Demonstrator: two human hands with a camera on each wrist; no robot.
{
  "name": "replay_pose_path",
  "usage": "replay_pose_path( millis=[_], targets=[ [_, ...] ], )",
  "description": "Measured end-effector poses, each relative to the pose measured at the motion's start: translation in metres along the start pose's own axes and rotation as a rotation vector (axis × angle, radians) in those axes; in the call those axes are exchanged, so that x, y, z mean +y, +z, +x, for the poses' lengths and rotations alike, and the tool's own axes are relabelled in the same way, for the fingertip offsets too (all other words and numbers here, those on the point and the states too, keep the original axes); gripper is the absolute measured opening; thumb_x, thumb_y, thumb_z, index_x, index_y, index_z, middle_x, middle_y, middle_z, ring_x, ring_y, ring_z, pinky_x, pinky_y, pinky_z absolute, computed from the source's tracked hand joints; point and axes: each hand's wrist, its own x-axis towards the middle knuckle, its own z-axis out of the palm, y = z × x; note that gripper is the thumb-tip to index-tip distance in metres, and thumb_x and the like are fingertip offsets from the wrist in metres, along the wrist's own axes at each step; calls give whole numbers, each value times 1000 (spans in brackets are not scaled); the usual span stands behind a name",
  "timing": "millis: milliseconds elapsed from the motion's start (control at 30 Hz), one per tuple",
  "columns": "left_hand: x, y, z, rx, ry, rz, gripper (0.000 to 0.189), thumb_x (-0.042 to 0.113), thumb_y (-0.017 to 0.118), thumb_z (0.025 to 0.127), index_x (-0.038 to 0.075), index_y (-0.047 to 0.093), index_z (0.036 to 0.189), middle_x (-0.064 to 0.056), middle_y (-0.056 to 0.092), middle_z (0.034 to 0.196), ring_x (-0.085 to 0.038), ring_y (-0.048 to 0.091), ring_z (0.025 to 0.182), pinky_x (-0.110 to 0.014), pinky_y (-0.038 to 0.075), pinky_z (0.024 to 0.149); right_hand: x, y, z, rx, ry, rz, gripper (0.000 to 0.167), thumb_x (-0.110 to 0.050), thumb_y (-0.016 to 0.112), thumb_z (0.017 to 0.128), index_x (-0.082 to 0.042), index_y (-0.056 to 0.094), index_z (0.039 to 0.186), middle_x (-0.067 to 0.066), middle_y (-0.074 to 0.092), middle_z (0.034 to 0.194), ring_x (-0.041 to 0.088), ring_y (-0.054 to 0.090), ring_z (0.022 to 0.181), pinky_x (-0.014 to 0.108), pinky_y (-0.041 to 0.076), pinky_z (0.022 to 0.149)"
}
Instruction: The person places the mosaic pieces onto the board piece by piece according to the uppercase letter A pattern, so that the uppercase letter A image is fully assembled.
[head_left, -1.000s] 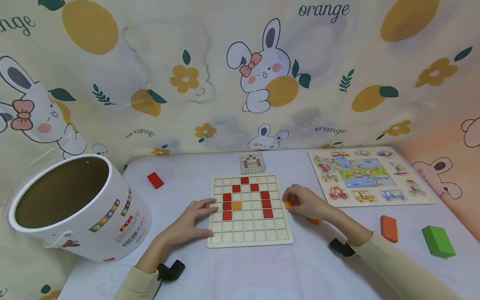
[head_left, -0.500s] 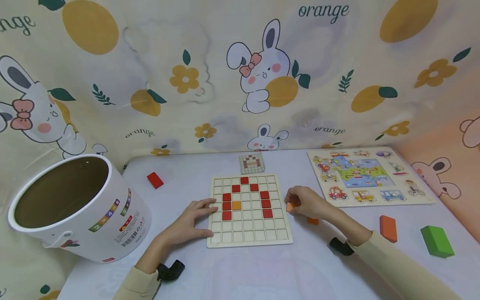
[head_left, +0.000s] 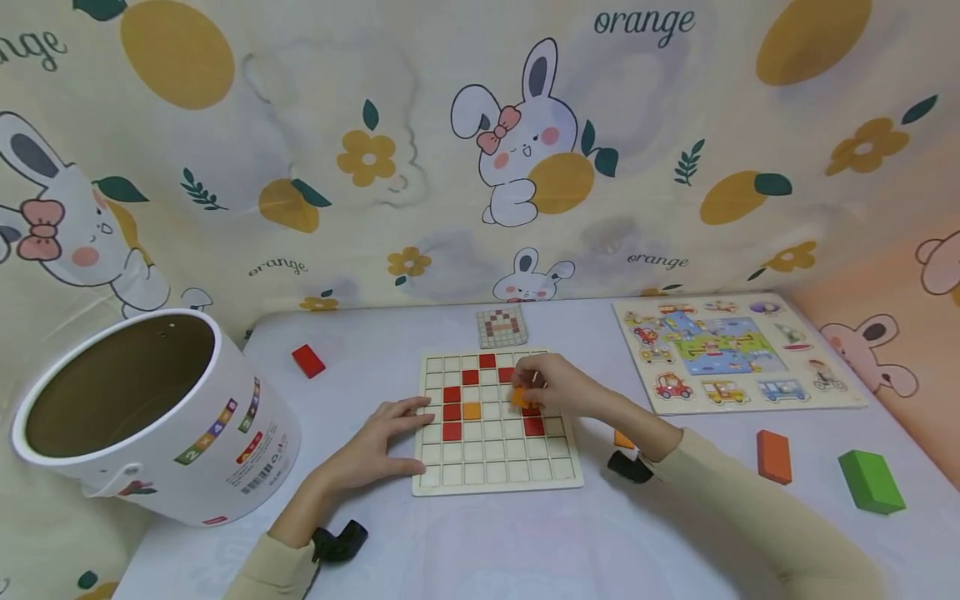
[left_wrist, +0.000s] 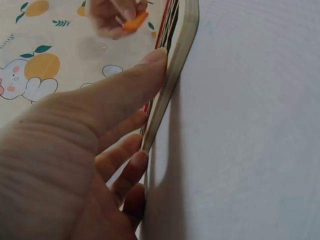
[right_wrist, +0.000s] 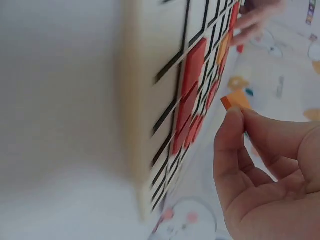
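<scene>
A cream grid board (head_left: 495, 475) lies mid-table, with red square tiles (head_left: 452, 412) forming a peaked outline and one orange tile (head_left: 472, 411) on its left part. My left hand (head_left: 382, 442) rests at the board's left edge, thumb and fingertips touching the rim; the left wrist view shows the thumb (left_wrist: 125, 82) along that edge. Between thumb and fingertips, my right hand (head_left: 562, 387) pinches another orange tile (right_wrist: 237, 99) over the board's upper right part. That hand covers some red tiles in the head view. In the right wrist view the pinched tile is raised off the grid.
Behind the board lies a small pattern card (head_left: 501, 327). A white bucket (head_left: 255, 425) stands left, near a red block (head_left: 308, 361). To the right are a vehicle picture puzzle (head_left: 750, 400), an orange piece (head_left: 622, 439) by the right wrist, an orange-red block (head_left: 773, 457) and a green block (head_left: 872, 482).
My right hand has moved left, from beside the board's right edge to above its grid, carrying the orange tile. The left hand has stayed at the board's edge.
</scene>
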Motion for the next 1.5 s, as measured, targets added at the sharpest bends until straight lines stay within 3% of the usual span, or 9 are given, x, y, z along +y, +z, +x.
replay_pose_path(
  millis=[167, 333, 433, 867, 1100, 1367, 1500],
  targets=[
    [0, -1, 0, -8, -13, -13, 72, 37, 81, 80, 15, 56, 144, -2, 34, 159, -28, 31, 139, -62, 32, 109, -8, 11, 28, -108, 2, 4, 12, 9, 63, 91, -2, 67, 94, 3, 57, 82, 15, 51, 71, 24, 48, 61],
    [1, -2, 0, -11, -25, -9, 72, 37, 82, 80, 16, 56, 144, -1, 33, 159, -27, 30, 139, -61, 32, 109, -8, 16, 43, -147, -16, -24, 12, 10, 65, 88, 0, 68, 94, 8, 62, 84, 15, 49, 76, 25, 44, 67],
    [1, -2, 0, -10, -22, -10, 71, 37, 82, 80, 16, 56, 143, -1, 34, 159, -27, 30, 139, -61, 32, 108, -7, 20, 44, -151, -7, -29, 11, 10, 66, 88, 0, 67, 93, 10, 63, 86, 15, 50, 76, 25, 45, 67],
    [-1, -1, 0, -2, -2, -25, 71, 36, 82, 80, 15, 56, 143, -3, 35, 158, -30, 31, 138, -64, 30, 108, -9, 30, 36, -106, 8, -133, 12, 2, 75, 85, -9, 70, 84, -3, 65, 80, 13, 55, 74, 27, 48, 67],
    [-3, 0, 1, -12, -1, -26, 72, 38, 82, 80, 17, 56, 144, -2, 33, 159, -29, 29, 141, -63, 31, 109, -12, 7, 9, 10, -3, -156, 5, -7, 73, 89, -8, 70, 92, -4, 60, 80, 14, 52, 72, 29, 46, 65],
    [-4, 0, 0, -16, 17, -29, 72, 39, 81, 81, 15, 55, 144, -4, 33, 159, -31, 30, 140, -64, 31, 108, 18, -28, -63, -55, 155, -134, 21, -3, 77, 82, -6, 70, 101, 1, 58, 85, 17, 51, 74, 29, 44, 63],
    [-3, -1, 1, -8, 23, -21, 73, 40, 81, 81, 14, 55, 144, -4, 34, 159, -30, 31, 138, -63, 32, 107, 35, -33, -92, -50, 174, -133, 29, -5, 83, 77, -7, 69, 103, 1, 58, 88, 17, 50, 77, 28, 44, 64]
  ],
)
